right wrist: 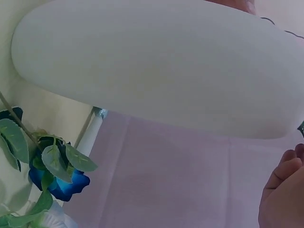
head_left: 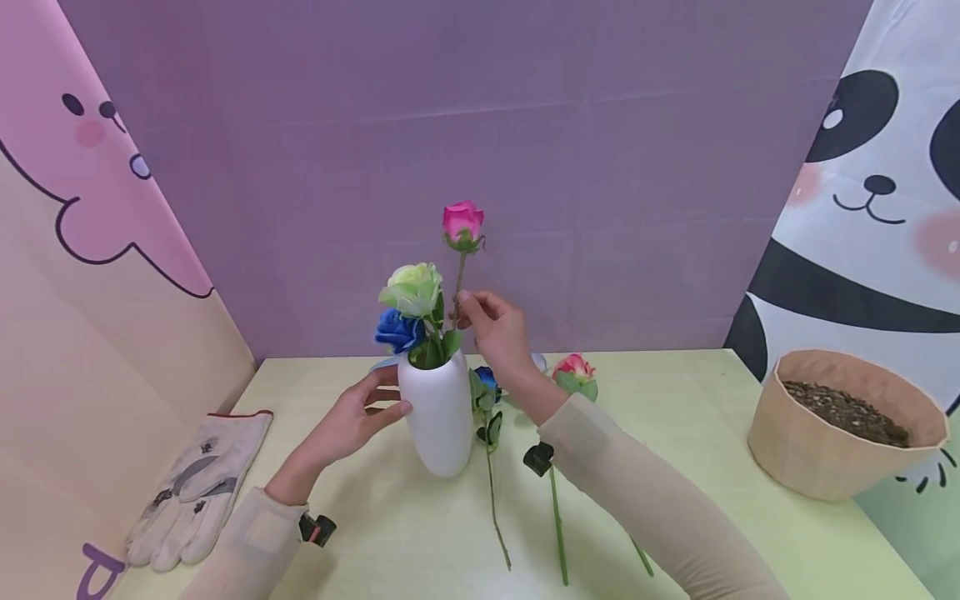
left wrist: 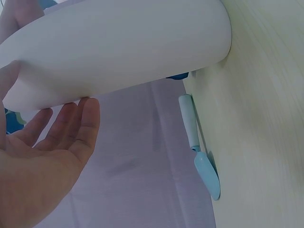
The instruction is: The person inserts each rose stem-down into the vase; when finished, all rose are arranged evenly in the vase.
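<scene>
A white vase (head_left: 437,417) stands on the table, holding a pale green-white rose (head_left: 412,290) and a blue rose (head_left: 399,330). My left hand (head_left: 365,414) steadies it from the left near the top, thumb on the front and fingers behind; in the left wrist view, the fingertips (left wrist: 90,107) meet its side. Above the vase's right side, my right hand (head_left: 495,329) pinches the stem of a pink rose (head_left: 462,222) between thumb and fingers. The bloom points up, higher than the others, and the stem's lower end is hidden among leaves at the mouth.
Right of the vase lie another blue rose (head_left: 487,377) and a red-pink rose (head_left: 574,369), stems toward me. A light blue trowel (left wrist: 190,123) lies behind the vase. Work gloves (head_left: 198,492) are at the left; a tan pot (head_left: 795,433) of soil stands at the right.
</scene>
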Demonstrator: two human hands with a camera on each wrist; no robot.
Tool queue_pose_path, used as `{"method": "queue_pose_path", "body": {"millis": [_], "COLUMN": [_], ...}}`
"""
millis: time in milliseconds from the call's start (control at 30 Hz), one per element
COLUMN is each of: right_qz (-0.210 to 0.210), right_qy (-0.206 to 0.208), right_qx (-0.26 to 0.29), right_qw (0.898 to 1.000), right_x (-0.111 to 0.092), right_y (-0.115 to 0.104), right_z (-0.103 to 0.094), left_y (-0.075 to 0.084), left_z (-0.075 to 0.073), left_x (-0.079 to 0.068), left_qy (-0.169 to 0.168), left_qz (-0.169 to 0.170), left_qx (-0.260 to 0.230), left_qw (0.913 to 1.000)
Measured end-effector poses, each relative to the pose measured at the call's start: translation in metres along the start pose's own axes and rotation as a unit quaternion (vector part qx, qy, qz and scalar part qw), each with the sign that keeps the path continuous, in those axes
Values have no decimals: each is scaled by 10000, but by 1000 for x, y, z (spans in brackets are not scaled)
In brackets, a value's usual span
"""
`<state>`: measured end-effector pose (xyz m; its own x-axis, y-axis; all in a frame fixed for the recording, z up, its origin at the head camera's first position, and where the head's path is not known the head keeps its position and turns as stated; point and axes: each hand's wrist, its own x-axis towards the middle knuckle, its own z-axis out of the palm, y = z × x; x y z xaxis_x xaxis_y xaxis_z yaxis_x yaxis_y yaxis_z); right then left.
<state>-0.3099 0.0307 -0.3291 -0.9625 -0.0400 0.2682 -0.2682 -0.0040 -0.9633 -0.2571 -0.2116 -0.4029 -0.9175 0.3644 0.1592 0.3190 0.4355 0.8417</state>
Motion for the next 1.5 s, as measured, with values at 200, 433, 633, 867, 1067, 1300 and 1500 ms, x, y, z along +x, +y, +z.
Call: {"method": "queue_pose_path", "body": {"millis": [200, 433, 633, 867, 1067, 1300, 1500], "right_qz": [154, 162, 332, 573, 398, 480, 764], "right_qy": [-176, -85, -282, -771, -1050, -1123, -1195], "right_qx": [372, 495, 86, -403, -1338, -1391, -1145], "right_qw": [9990, 9986, 9990, 9946, 9846, 9827, 9833], "right_x": [2, 3, 5, 5, 4, 1, 3], "right_y": [-5, -8, -7, -9, -3, 5, 10], "right_z": [-3, -4, -5, -7, -5, -4, -9], "left_y": [1, 1, 2, 2, 2, 1, 0], "left_z": [0, 0, -1, -2, -2, -1, 0], "left_x": [-1, 0, 0, 0, 0, 0, 0], "left_qy": [-9, -1, 12, -9, 2, -40, -42], "left_qz": [10, 25, 44, 64, 83, 13, -19], "left_qx": [10, 15, 24, 8, 5, 11, 27], "left_qw": [10000, 10000, 10000, 10000, 10000, 10000, 10000]}}
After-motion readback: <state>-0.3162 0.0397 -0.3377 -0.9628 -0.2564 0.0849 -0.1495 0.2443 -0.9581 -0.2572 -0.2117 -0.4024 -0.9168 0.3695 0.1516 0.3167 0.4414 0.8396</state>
